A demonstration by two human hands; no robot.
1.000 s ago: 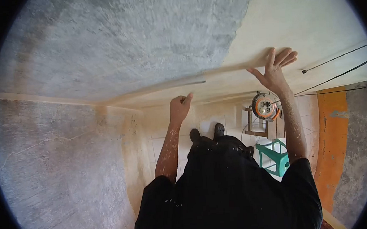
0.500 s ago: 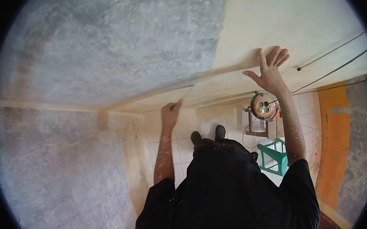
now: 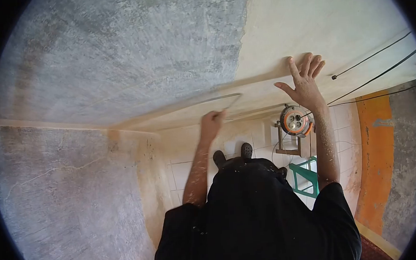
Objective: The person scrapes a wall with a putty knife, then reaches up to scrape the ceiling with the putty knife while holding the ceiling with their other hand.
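In the head view, your left hand point(image 3: 212, 123) is closed round the handle of a thin blade point(image 3: 215, 99). The blade lies edge-on against the wall point(image 3: 117, 54), close to where the bare grey plaster meets the cream coat point(image 3: 315, 18). Your right hand point(image 3: 305, 83) is open, fingers spread and palm flat on the cream coat, well to the right of the blade.

To work this stroke well, I would keep the blade at a shallow angle with even pressure along its whole edge. Draw it in one long pass and overlap the cream edge, so no ridge is left at the join. I cannot tell whether the coat under your bracing palm is dry; if it is soft, it will likely take a print. Keep clear of the black cables point(image 3: 371, 74) running across the wall just beyond that hand.

Below you, an orange cable reel point(image 3: 294, 120) and a green stool point(image 3: 306, 176) stand on the tiled floor point(image 3: 182, 172), near your feet.

No brand, label or writing can be read anywhere, and the reel's face is too small to show lettering.
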